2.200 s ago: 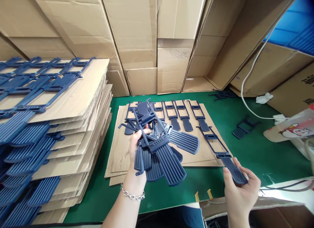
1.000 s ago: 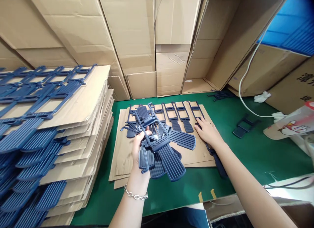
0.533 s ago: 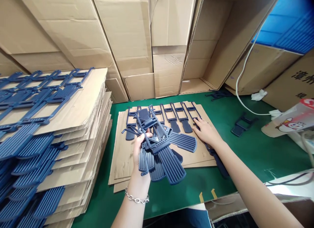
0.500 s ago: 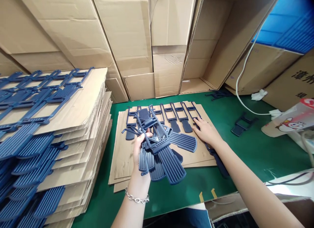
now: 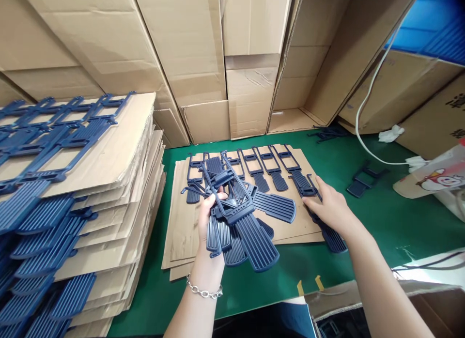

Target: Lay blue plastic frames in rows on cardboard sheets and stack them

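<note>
My left hand (image 5: 210,214) is wrapped round a bunch of dark blue plastic parts (image 5: 238,212), with ribbed paddle ends fanning out to the front and right. On the right edge of the cardboard sheet (image 5: 185,231), my right hand (image 5: 329,205) has its thumb and fingers on either side of a blue frame part (image 5: 308,190). That part's ribbed end (image 5: 334,240) reaches past the sheet onto the green table. Several similar parts (image 5: 271,168) lie in a row along the sheet's back half; those behind the held bunch are partly hidden.
At the left stands a tall stack of cardboard sheets (image 5: 131,149) layered with blue parts. Large cartons (image 5: 196,52) line the back. Loose parts (image 5: 365,178), a white cable (image 5: 359,110) and a printed cup (image 5: 432,176) are on the right.
My right hand has moved right and toward me, from the upper end of the right-hand part to a lower frame. The camera view has shifted slightly. My left hand still holds the bunch.
</note>
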`<state>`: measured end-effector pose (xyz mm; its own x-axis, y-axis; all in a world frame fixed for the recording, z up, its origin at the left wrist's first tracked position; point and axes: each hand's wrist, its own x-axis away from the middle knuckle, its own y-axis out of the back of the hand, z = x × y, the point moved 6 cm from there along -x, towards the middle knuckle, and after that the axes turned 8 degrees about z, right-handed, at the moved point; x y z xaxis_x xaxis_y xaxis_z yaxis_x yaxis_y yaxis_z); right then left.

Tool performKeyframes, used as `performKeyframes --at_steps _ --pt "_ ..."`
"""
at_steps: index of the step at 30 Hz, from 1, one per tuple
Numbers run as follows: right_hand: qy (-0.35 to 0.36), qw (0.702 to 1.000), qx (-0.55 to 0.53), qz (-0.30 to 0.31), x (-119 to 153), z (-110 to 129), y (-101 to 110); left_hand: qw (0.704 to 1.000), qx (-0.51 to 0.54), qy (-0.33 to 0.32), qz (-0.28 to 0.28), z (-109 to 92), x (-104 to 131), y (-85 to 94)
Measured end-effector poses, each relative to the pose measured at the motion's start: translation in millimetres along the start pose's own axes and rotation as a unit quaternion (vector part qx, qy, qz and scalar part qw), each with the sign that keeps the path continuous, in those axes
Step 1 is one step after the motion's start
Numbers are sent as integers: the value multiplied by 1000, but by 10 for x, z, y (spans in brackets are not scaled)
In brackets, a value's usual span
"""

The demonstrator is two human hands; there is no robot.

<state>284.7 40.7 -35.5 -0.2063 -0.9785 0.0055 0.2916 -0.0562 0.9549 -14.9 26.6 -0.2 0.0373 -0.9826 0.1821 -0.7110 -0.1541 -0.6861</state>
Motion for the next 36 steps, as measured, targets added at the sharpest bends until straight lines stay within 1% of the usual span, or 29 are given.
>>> performKeyframes --at_steps 2,4,6,8,11,15,18,21,24,26,27,29,31,32,33,35,36 --pt "-7 1000 -7 12 151 -31 -53 999 17 22 16 37 -9 -12" --pt "-29 999 -7 13 243 -50 -94 997 47 46 38 74 -24 -46" --pt "-42 999 -12 6 272 -50 -106 993 85 63 60 98 -29 -94" --pt "-39 999 -29 -4 263 -44 -92 987 116 72 80 110 -22 -141" --pt "-30 998 -49 5 237 -65 -63 981 147 84 94 127 -17 -170" --pt "-52 996 -61 35 239 -148 -39 975 175 102 92 149 -64 -145" --pt "-62 996 -56 43 248 -155 -15 971 187 124 81 176 -110 -120" --pt "-81 994 -47 53 242 -137 -14 975 180 118 61 183 -141 -88" --pt "-90 993 -54 49 222 -140 -9 978 164 111 61 195 -147 -74" --pt "-96 993 -73 17 220 -171 42 979 159 110 68 207 -137 -74" --pt "-102 991 -91 -12 232 -194 93 979 157 105 73 205 -130 -76" --pt "-123 976 -144 -104 308 -236 252 981 150 90 88 187 -113 -84" --pt "-127 946 -219 -203 454 -207 436 983 130 88 99 178 -89 -97" --pt "-119 929 -257 -238 542 -147 517 984 113 93 99 179 -76 -100" --pt "-100 915 -297 -255 626 -50 582 986 95 101 97 182 -63 -101" --pt "-46 907 -337 -247 784 249 678 987 71 109 92 181 -42 -112" --pt "-6 914 -337 -224 856 448 708 987 70 109 91 176 -34 -123"
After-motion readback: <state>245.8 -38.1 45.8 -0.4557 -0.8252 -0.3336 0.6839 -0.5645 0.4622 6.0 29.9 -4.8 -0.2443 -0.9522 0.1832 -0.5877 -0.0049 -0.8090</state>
